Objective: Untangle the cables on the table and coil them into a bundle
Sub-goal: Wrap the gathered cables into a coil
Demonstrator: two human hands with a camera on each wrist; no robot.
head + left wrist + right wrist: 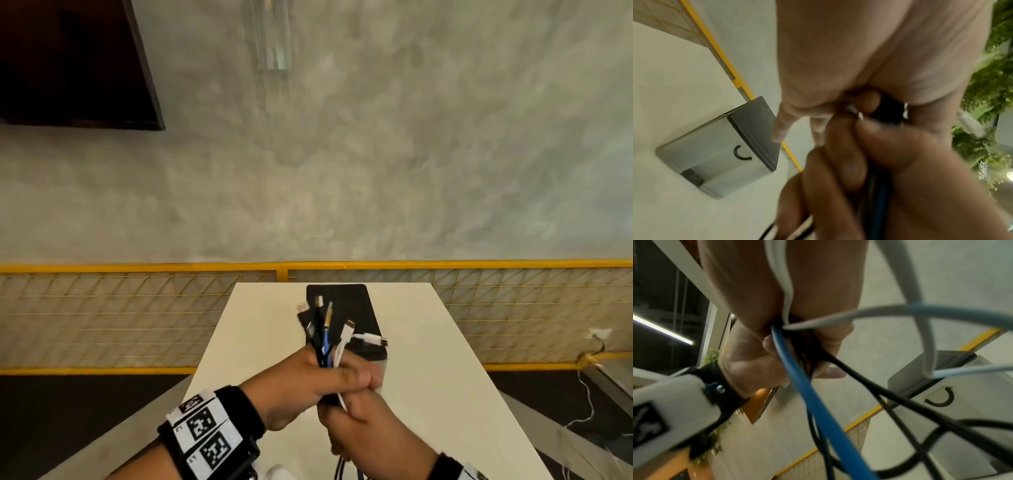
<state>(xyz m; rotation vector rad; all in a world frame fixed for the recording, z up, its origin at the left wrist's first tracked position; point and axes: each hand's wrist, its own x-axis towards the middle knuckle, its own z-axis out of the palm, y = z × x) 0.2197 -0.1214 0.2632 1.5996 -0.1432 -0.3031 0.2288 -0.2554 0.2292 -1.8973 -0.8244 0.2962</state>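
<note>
Several cables [324, 337], black, blue and white, are gathered in one bunch above the white table [445, 377]. Their plug ends fan out upward. My left hand [301, 387] grips the bunch just below the plugs. My right hand [363, 425] holds the same bunch right beneath it, touching the left hand. In the right wrist view a blue cable [812, 394], white cables [859, 314] and black cables [900, 402] run out of the right hand [777, 288] in loose loops, with the left hand [752, 360] behind. In the left wrist view the fists hide most of the bunch.
A grey box with a dark top [346, 301] stands on the table behind the hands, also seen as the box [721, 154] and the box [920, 378]. A yellow mesh railing [137, 308] runs past the far table edge. Loose wires lie on the floor [582, 411] at right.
</note>
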